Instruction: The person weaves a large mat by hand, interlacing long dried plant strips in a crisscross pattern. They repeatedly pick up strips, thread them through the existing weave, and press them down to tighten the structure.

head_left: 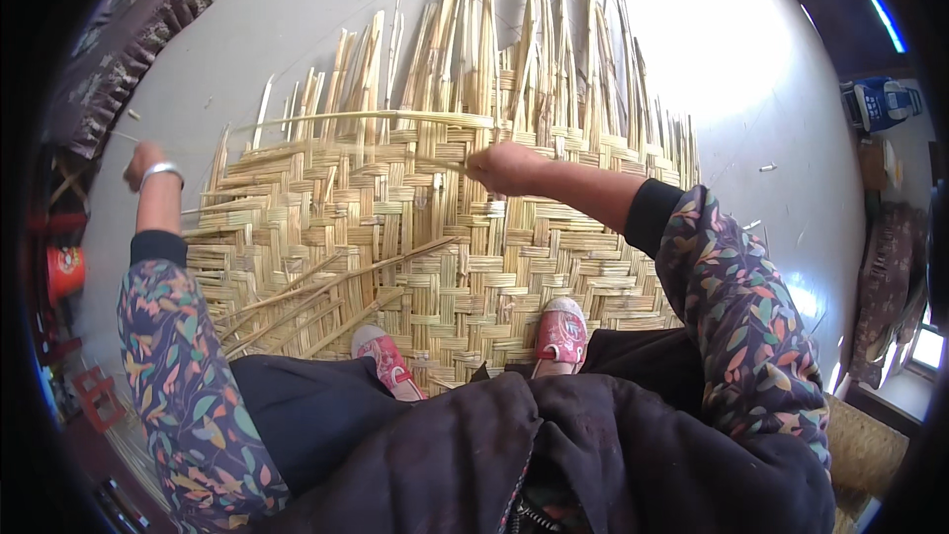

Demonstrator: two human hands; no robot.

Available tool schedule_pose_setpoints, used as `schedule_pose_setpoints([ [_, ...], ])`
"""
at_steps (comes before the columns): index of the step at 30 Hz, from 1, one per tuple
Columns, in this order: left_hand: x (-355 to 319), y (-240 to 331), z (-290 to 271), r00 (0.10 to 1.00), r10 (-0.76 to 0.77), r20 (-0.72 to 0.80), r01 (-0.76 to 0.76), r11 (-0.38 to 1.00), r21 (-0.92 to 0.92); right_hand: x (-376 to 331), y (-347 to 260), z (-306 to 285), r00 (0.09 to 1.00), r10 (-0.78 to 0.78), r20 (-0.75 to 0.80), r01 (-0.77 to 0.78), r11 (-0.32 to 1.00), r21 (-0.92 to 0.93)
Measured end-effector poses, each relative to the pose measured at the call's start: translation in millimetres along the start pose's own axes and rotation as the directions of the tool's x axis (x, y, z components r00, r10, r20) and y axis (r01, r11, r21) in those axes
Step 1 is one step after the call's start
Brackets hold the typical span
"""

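A woven mat of split reeds (435, 282) lies on the floor under my feet, with loose upright reed ends (450, 49) fanning out along its far side. My right hand (506, 169) is closed over the mat's far part, gripping a reed strip (443, 162) that runs out to the left and smears with motion. Out past the mat's left edge, my left hand (145, 166), with a bracelet on its wrist, is closed. A thin end pokes out of it, seemingly the same strip. Just beyond my right hand, another long reed (395, 116) lies across the upright ends.
Several loose reeds (326, 302) lie on the mat at the near left. My red shoes (561, 336) stand on its near edge. Patterned cloth (124, 49) hangs at the far left; a red container (67, 270) stands at left. A blue object (878, 104) sits far right.
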State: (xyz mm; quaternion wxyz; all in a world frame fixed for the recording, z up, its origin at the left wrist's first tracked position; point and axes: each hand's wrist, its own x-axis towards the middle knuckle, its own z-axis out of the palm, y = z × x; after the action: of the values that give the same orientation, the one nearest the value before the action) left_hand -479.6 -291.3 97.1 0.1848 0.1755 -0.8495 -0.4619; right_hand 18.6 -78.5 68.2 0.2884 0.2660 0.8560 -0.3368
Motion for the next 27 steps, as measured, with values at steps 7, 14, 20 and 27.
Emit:
schedule_pose_setpoints([
  [7,-48.2,-26.0,-4.4,0.76,0.17,0.628,-0.065,0.98,-0.187,13.9,-21.4,-10.8,0.998,-0.038,0.041,0.046,0.976,-0.215],
  [14,-121.9,-13.0,48.0,0.688,0.381,0.618,-0.321,0.923,-0.212,50.2,-6.5,-33.4,0.942,-0.05,-0.333,0.005,0.991,-0.136],
  [20,-80.5,-32.2,28.0,0.944,0.263,0.198,-0.299,0.937,0.181,60.2,9.8,-35.9,0.926,-0.116,-0.359,0.083,0.991,-0.106],
  [27,-73.1,-79.6,56.3,0.566,-0.157,0.809,0.277,0.961,-0.007,67.7,-6.6,-49.6,0.967,-0.049,-0.249,0.03,0.996,-0.08],
])
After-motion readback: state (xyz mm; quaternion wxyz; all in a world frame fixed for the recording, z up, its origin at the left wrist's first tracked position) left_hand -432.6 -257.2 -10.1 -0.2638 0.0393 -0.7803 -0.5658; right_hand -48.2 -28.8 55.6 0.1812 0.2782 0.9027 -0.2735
